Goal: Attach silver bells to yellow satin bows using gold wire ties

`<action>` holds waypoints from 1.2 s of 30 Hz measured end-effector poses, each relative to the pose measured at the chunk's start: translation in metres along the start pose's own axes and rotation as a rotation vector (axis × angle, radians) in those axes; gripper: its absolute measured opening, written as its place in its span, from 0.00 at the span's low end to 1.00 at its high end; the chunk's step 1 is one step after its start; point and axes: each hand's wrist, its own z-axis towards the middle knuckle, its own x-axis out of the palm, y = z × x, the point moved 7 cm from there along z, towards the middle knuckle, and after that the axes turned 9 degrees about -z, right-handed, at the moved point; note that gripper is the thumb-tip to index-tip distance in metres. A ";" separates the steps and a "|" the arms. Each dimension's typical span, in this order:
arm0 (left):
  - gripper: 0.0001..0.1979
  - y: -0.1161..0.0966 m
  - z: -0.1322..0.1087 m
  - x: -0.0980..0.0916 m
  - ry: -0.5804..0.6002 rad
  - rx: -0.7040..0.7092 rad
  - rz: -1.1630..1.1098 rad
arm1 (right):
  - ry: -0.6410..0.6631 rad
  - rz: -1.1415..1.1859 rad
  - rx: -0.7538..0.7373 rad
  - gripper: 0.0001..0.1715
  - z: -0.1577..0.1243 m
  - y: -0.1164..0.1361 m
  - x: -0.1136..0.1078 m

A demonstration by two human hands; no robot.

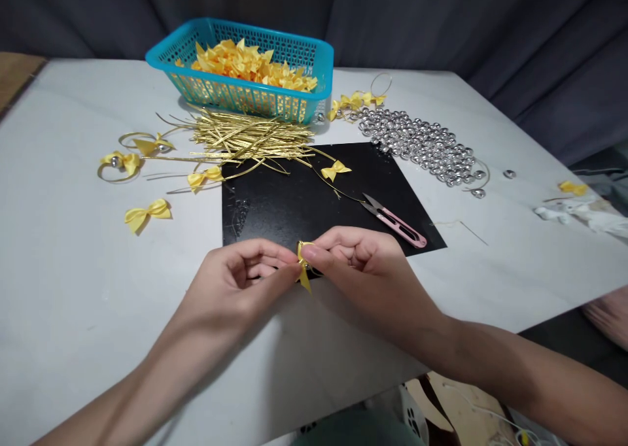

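Note:
Between my two hands, over the front edge of a black mat, is a small yellow ribbon bow with gold tie wire on it. My left hand pinches it from the left with thumb and forefinger. From the right, the thumb and forefinger of my right hand close on the same bow and hide most of it. A bit of silver shows beside my right thumb. On the mat, to the right of my hands, lie pink-handled thread snips, and a loose yellow bow rests farther back.
A blue basket of yellow bows stands at the back. Before it lies a pile of gold wire ties. Silver bells or beads spread at the right. Several bows with wires sit at the left, near a plain bow. A needle lies right.

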 end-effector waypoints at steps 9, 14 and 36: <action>0.03 0.007 0.001 -0.001 0.067 -0.119 -0.200 | 0.045 0.084 -0.049 0.07 -0.003 0.006 0.000; 0.05 0.010 0.001 -0.001 0.020 -0.201 -0.306 | -0.041 0.107 -0.221 0.10 -0.007 0.011 -0.013; 0.05 0.011 0.002 -0.002 0.020 -0.216 -0.426 | -0.147 -0.698 -0.629 0.06 -0.018 0.042 -0.012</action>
